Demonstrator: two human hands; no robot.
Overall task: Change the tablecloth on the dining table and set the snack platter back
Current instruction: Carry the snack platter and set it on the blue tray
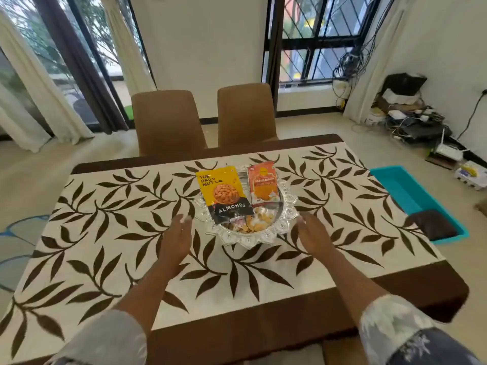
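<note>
A cream tablecloth (105, 233) with brown leaf print and brown borders covers the dining table. In its middle stands a clear scalloped glass snack platter (288, 210). In the platter lie a yellow-and-black almonds packet (224, 196), an orange snack packet (263, 184) and loose small snacks. My left hand (175, 237) is just left of the platter, fingers apart, holding nothing. My right hand (312, 235) is just right of the platter, also empty with fingers apart. Neither hand grips the rim.
Two brown chairs (168, 119) (245, 113) stand at the table's far side. A teal plastic tub (405, 191) with a dark brown cloth (432, 223) in it sits on the floor to the right. Cables and boxes clutter the far right corner.
</note>
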